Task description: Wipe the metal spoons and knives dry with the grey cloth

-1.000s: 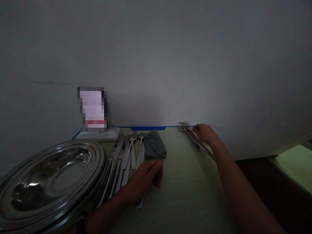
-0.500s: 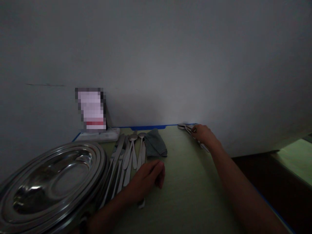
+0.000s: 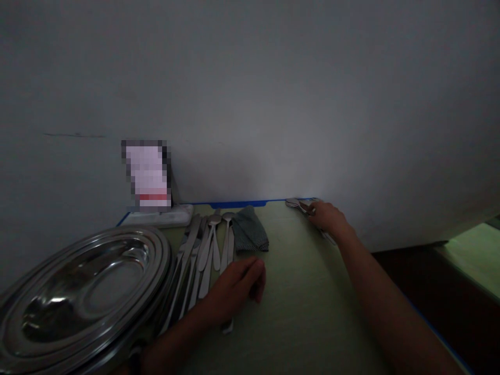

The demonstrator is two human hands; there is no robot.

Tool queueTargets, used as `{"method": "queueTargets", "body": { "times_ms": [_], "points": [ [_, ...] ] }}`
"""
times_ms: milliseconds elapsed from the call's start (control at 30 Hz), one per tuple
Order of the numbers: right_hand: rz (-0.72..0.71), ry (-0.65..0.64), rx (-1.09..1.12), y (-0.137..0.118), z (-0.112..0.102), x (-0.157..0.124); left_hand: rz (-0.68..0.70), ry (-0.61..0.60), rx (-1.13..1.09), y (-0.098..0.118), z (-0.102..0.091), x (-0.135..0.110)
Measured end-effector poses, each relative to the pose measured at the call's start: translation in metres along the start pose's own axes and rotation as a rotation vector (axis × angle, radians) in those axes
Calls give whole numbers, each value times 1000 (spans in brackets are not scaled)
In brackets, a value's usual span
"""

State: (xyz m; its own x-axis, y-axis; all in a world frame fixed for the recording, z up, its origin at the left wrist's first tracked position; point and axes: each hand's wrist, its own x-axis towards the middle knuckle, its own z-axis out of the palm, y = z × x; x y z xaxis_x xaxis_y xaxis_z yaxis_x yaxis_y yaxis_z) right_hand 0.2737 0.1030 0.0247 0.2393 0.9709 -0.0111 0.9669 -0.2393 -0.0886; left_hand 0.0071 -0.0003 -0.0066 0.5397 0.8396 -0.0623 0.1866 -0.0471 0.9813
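At the far right part of the table, my right hand (image 3: 328, 219) is closed with a pinch on a spoon (image 3: 305, 209), over a small pile of spoons (image 3: 292, 202) by the wall. Part of that pile is hidden under the hand. My left hand (image 3: 242, 284) rests over the near ends of the loose cutlery, fingers curled and nothing visible in them. Left of it lie several table knives (image 3: 191, 234) and spoons (image 3: 214, 221), handles towards me. A folded grey-green checked cloth (image 3: 250, 232) sits just beyond my left hand.
A stack of oval steel trays (image 3: 162, 250) fills the left side. Behind it, a phone with a blurred screen (image 3: 150, 174) leans on the wall, above a white block (image 3: 175, 216). The pale table (image 3: 289, 307) has a blue edge along the wall (image 3: 238, 204).
My right hand has shifted very slightly at the spoon pile, and the spoon in its fingers lies at a slightly different angle. My left hand stays in place.
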Motion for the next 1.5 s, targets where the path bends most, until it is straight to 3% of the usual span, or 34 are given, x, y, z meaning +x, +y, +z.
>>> {"method": "queueTargets", "body": {
  "times_ms": [400,600,700,800,867,967,1133,1300,1500],
  "points": [
    [-118,48,-35,-10,2,1,38,-2,142,4,0,-2],
    [-532,98,215,-56,-3,-24,204,68,444,3,1,-10],
    [-740,36,409,-84,13,-42,307,204,680,2,1,-12],
    [-738,52,478,-101,39,-50,378,307,847,2,1,-11],
    [-688,113,507,-105,54,-49,382,297,942,2,1,-10],
    [-647,244,585,-102,66,-42,312,306,1158,3,-2,-8],
    [-617,431,567,-98,70,-36,-24,392,1485,5,-10,-7],
    [-686,394,510,-102,74,-38,-326,360,1522,13,-16,-7],
    [-690,373,487,-102,73,-37,-421,281,1625,24,-18,-7]
  ]
}}
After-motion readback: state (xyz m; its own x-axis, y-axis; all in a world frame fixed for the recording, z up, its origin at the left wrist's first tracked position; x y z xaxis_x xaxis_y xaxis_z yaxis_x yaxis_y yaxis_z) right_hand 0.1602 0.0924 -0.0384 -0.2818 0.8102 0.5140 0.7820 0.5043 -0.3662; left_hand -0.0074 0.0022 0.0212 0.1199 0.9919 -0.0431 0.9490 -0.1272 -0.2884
